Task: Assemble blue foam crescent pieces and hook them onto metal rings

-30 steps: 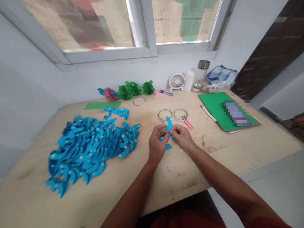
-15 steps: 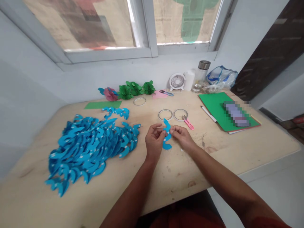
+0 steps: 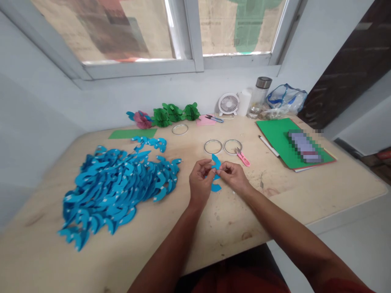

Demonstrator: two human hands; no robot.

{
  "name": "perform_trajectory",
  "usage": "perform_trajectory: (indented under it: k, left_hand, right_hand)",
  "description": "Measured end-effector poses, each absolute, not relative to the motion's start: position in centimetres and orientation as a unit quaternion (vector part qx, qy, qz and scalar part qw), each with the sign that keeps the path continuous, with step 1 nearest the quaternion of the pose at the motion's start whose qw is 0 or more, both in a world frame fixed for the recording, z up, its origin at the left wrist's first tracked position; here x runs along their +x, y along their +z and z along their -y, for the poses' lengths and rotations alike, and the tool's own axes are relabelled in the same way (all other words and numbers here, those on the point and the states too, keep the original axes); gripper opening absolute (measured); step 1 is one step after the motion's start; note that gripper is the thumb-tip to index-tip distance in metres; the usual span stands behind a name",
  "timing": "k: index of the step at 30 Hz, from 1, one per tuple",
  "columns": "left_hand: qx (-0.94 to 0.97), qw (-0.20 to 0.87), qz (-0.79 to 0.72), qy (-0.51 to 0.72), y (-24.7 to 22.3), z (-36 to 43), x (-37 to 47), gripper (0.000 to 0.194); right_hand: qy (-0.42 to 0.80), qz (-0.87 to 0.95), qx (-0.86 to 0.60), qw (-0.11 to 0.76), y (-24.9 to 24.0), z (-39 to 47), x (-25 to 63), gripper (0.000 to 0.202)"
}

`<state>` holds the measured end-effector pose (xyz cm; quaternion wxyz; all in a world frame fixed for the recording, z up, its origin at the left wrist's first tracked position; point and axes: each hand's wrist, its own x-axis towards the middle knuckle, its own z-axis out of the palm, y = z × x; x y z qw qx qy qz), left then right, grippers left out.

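Between my hands, over the middle of the wooden table (image 3: 195,228), is a wavy blue paper piece (image 3: 216,188). My left hand (image 3: 201,177) pinches it from the left with thumb and fingers. From the right, my right hand (image 3: 233,176) pinches it too, and the fingertips of both hands nearly meet at its middle. My fingers hide the central part of the piece. To the left lies a large heap of similar blue paper pieces (image 3: 119,183) with small white squares on them. Pink-handled thread snips (image 3: 242,158) lie beyond my right hand.
Tape-like rings (image 3: 213,147) lie beyond my hands. Green paper decorations (image 3: 175,113) and a small white fan (image 3: 229,104) stand along the wall. A glass bottle (image 3: 262,95) is farther right. Green sheets (image 3: 277,138) and a white pen (image 3: 269,146) lie at the right.
My left hand has shifted slightly right, and the fingertips of both hands have come closer together over the middle of the blue paper piece.
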<state>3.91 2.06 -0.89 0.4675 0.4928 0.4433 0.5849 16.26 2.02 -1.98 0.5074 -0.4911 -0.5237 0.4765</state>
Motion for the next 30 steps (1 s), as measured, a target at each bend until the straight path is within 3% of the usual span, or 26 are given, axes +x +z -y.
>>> perform_trajectory:
  k: [9,16,30]
  left_hand:
    - [0.423,0.481,-0.443,0.627,-0.84,-2.44,3.76,0.031]
    - [0.433,0.487,-0.431,0.624,-1.16,-2.39,3.84,0.034]
    - [0.503,0.434,-0.442,0.603,-1.12,-2.10,3.86,0.031]
  right_hand:
    - [0.423,0.514,-0.530,0.526,-1.17,-1.97,16.62,0.019]
    - [0.442,0.564,-0.512,0.475,-1.91,-1.75,16.28,0.023]
    - [0.497,0.524,-0.504,0.474,-1.67,-1.81,16.13,0.019]
